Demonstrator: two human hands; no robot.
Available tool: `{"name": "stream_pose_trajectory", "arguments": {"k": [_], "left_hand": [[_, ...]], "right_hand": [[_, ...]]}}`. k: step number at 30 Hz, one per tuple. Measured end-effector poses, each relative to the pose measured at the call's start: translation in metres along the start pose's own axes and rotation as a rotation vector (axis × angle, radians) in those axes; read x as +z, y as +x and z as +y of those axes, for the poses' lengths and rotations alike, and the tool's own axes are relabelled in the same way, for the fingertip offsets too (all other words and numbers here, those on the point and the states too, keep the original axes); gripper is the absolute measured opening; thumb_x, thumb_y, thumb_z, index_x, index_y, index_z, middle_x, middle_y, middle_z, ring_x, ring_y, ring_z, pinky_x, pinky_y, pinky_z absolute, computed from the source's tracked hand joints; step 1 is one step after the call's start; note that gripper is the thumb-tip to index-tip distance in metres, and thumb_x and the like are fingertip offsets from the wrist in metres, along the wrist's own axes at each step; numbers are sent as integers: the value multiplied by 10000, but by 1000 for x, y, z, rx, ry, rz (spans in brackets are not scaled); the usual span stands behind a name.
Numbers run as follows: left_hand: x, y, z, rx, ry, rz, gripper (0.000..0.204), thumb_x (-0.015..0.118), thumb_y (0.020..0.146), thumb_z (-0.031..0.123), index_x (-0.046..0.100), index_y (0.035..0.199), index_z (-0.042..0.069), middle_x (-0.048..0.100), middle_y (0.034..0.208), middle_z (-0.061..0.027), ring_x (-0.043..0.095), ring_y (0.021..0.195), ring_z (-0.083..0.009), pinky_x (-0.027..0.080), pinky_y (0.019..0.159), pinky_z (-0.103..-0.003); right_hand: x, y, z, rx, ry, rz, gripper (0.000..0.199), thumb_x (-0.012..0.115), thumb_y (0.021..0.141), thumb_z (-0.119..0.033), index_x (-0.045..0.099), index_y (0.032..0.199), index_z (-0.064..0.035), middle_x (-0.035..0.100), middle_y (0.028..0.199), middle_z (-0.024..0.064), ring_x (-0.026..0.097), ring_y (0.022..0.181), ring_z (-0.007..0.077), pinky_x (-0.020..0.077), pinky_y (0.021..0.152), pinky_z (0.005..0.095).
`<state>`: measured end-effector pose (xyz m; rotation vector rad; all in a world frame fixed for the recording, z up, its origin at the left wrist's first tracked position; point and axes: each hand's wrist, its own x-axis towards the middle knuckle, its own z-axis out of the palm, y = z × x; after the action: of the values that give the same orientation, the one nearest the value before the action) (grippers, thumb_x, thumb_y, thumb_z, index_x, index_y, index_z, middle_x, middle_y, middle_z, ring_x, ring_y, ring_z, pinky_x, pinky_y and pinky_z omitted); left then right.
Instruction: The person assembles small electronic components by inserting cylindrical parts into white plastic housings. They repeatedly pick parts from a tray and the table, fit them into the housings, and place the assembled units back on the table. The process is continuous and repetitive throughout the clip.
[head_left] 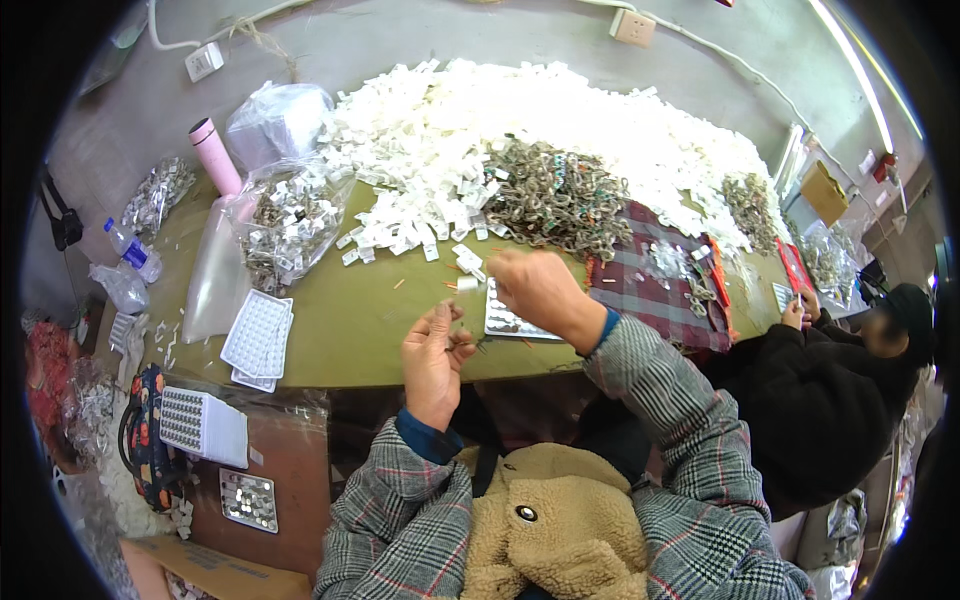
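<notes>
A stack of white trays (257, 338) lies at the left of the green table (340, 330). The left hand (432, 362) is raised, fingers curled, pinching what seems a small metal piece, too small to identify. Just right, the right hand (537, 287) hovers over a filled tray (505, 322), fingertips closed on a small white clip (468, 284). Assembly appears underway; joining next would call for fine alignment. Behind lies a white clip heap (560, 110).

Even, bright light from a tube lamp (850, 70) at upper right; soft shadows, fisheye bending, black rim.
</notes>
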<state>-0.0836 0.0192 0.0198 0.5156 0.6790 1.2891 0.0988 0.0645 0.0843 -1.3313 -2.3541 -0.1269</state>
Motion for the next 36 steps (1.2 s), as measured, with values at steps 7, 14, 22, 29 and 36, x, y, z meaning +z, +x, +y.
{"name": "stream_pose_trajectory", "arguments": {"k": [7, 14, 22, 29, 36], "left_hand": [[13, -33, 9, -137, 668, -401, 193, 743, 868, 103, 717, 1009, -26, 649, 733, -3, 564, 606, -53, 467, 567, -198], [26, -49, -9, -493, 755, -652, 216, 759, 864, 135, 719, 1033, 7, 682, 776, -5, 613, 648, -61, 491, 581, -199], [27, -42, -25, -780, 769, -904, 174, 742, 873, 90, 689, 1011, -1, 659, 846, 2, 595, 718, -59, 509, 653, -223], [23, -28, -23, -896, 428, -871, 204, 668, 921, 57, 627, 1093, -44, 677, 932, -60, 638, 760, -116, 540, 730, -269], [22, -20, -9, -688, 12, -523, 235, 602, 957, 77, 571, 1157, -44, 636, 1031, -157, 653, 757, -159, 599, 710, -310]], "right_hand": [[-70, -89, -45, 23, -7, -362, 99, 642, 712, -88, 638, 792, -29, 658, 745, 145, 673, 684, 335, 536, 611, 430], [-81, -126, -48, 55, 185, -492, 116, 643, 698, -98, 640, 802, -46, 646, 749, 135, 659, 704, 347, 522, 622, 440], [-80, -140, -27, 118, 661, -515, 102, 677, 725, -105, 656, 794, -33, 652, 708, 130, 640, 650, 312, 494, 588, 407], [-68, -134, 2, 393, 1110, -419, 133, 715, 802, -88, 654, 853, 18, 650, 689, 94, 625, 637, 144, 499, 587, 292], [-12, -108, 28, 508, 592, 61, 107, 689, 818, -15, 662, 888, 61, 667, 796, 156, 659, 701, 213, 510, 647, 325]]}}
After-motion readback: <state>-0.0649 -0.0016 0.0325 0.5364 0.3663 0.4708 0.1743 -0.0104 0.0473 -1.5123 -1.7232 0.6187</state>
